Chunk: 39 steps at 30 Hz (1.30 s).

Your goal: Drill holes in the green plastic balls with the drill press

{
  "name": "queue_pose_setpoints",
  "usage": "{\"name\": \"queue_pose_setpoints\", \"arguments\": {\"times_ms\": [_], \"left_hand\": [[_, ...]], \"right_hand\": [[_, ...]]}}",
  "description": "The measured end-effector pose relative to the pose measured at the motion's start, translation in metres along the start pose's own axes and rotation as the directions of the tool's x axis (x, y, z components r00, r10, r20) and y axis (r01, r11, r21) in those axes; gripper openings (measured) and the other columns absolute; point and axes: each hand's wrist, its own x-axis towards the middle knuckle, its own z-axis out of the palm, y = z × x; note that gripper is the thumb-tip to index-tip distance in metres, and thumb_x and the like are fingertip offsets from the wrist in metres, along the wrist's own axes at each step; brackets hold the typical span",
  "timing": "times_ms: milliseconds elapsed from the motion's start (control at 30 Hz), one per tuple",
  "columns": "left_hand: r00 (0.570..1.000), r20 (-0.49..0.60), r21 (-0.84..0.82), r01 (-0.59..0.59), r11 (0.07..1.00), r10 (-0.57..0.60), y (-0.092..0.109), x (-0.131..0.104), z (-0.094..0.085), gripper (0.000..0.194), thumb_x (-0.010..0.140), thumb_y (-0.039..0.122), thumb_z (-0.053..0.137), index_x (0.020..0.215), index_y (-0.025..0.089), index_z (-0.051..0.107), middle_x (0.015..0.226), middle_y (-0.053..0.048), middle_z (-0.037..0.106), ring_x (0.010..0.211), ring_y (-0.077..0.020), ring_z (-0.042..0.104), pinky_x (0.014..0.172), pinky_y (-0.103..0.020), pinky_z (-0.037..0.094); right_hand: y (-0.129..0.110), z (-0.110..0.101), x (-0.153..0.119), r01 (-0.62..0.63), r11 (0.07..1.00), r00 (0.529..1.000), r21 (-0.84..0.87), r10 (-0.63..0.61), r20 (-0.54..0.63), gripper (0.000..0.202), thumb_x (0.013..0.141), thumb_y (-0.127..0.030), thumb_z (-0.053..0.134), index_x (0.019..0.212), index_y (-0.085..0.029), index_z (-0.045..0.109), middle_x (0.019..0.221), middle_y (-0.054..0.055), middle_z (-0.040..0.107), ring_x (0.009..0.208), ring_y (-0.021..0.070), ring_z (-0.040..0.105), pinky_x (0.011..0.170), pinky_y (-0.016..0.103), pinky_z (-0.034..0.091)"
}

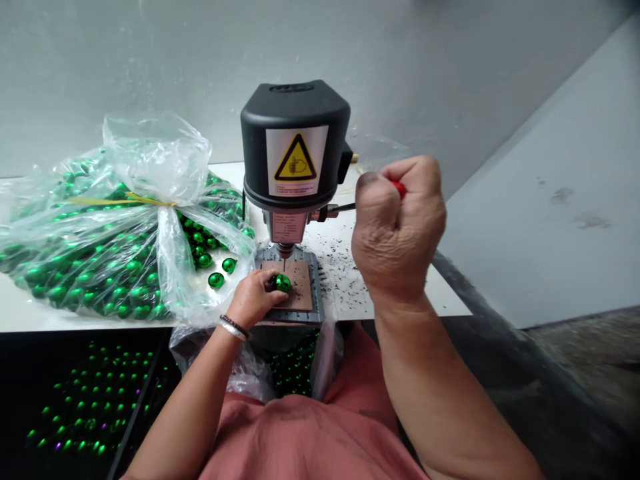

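A shiny green ball [283, 283] is pinched between the thumb and fingers of my left hand [254, 293], over a brown board [302, 293] on the base of a small drill press [296, 143]. The thin drill bit [285, 263] points down close behind the ball; whether it touches cannot be made out. My right hand [400, 230] is closed in a fist round the red knob [399, 189] of the press's feed lever [344, 208]. Most of the knob is hidden by my fingers.
Left of the press lies a large clear plastic bag [115, 253] full of green balls, tied with a yellow strip. Two loose balls [223, 272] lie at its opening. Dark shavings [340, 267] litter the white table. Below the edge, another plastic bag [295, 363] holds more balls.
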Motion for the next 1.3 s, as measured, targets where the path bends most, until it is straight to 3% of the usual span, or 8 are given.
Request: {"name": "queue_pose_setpoints", "arguments": {"times_ms": [133,267,433,567,700,867,1033,1300], "left_hand": [[0.966,0.234,-0.239,-0.048,0.97,0.105,0.001,-0.023,-0.015,0.043,0.06,0.033,0.072,0.101,0.022,0.068,0.098,-0.004,0.067,0.088,-0.0201,0.059,0.079,-0.029,0.045],[0.967,0.251,-0.523,0.165,0.836,-0.034,0.002,-0.027,-0.02,0.053,0.056,0.046,0.074,0.1,0.017,0.067,0.094,-0.006,0.067,0.086,-0.0195,0.06,0.077,-0.029,0.047],[0.886,0.242,-0.919,0.34,0.2,-0.396,0.007,-0.012,-0.019,0.051,0.071,0.065,0.051,0.069,0.014,0.059,0.069,-0.003,0.06,0.059,-0.0121,0.054,0.058,-0.028,0.048],[0.874,0.317,-0.948,0.307,-0.087,-0.368,0.012,-0.009,-0.023,0.021,0.076,0.033,0.059,0.067,0.014,0.057,0.064,-0.001,0.057,0.064,-0.0113,0.057,0.068,-0.029,0.052],[0.903,0.258,-0.964,0.265,-0.027,-0.344,0.011,-0.012,-0.018,0.015,0.062,0.0,0.06,0.071,0.011,0.061,0.067,0.0,0.059,0.068,-0.0102,0.06,0.08,-0.031,0.052],[0.939,0.226,-0.956,0.265,0.125,-0.26,0.008,-0.012,-0.011,0.018,0.064,0.018,0.07,0.08,0.012,0.064,0.076,-0.001,0.063,0.072,-0.0128,0.061,0.075,-0.03,0.051],[0.967,0.061,-0.812,0.193,0.551,-0.249,0.002,-0.009,-0.009,0.036,0.064,0.033,0.071,0.094,0.015,0.064,0.075,0.001,0.063,0.063,-0.0078,0.053,0.056,-0.019,0.04],[0.982,-0.059,-0.6,0.109,0.792,-0.18,-0.007,0.006,0.006,0.03,0.067,0.032,0.065,0.091,0.015,0.063,0.087,-0.005,0.069,0.082,-0.0171,0.061,0.075,-0.029,0.045]], "right_hand": [[0.002,0.001,-0.001,0.003,1.0,1.0,0.013,-0.003,0.004,0.014,0.082,-0.024,0.047,0.07,-0.019,0.042,0.059,-0.006,0.042,0.052,0.0026,0.043,0.05,0.017,0.037],[0.001,0.0,-0.005,-0.013,0.999,1.0,0.031,0.012,0.019,0.014,0.083,-0.024,0.045,0.071,-0.019,0.042,0.06,-0.006,0.043,0.052,0.0026,0.044,0.05,0.018,0.039],[0.001,-0.002,-0.004,-0.004,0.999,0.999,0.05,0.002,0.041,0.014,0.083,-0.026,0.046,0.071,-0.019,0.042,0.06,-0.006,0.044,0.052,0.0026,0.043,0.051,0.018,0.038],[0.002,-0.004,-0.005,-0.021,0.999,0.998,0.044,0.019,0.054,0.014,0.083,-0.027,0.046,0.071,-0.019,0.042,0.06,-0.006,0.045,0.052,0.0033,0.041,0.052,0.019,0.039],[0.001,-0.004,-0.005,-0.036,0.999,0.998,0.039,0.033,0.06,0.014,0.082,-0.026,0.046,0.071,-0.019,0.04,0.061,-0.006,0.045,0.054,0.0037,0.041,0.054,0.02,0.04],[0.002,-0.005,-0.006,-0.037,0.999,0.997,0.032,0.034,0.073,0.014,0.083,-0.027,0.046,0.072,-0.019,0.041,0.064,-0.005,0.045,0.056,0.0043,0.041,0.055,0.021,0.041],[0.003,-0.005,-0.007,-0.039,0.998,0.997,0.048,0.036,0.076,0.015,0.083,-0.028,0.045,0.072,-0.019,0.041,0.065,-0.004,0.044,0.057,0.0045,0.041,0.055,0.021,0.04],[0.003,-0.005,-0.007,-0.011,0.998,0.998,0.064,0.006,0.064,0.014,0.083,-0.027,0.046,0.072,-0.019,0.041,0.065,-0.005,0.041,0.057,0.0036,0.038,0.054,0.019,0.038]]}}
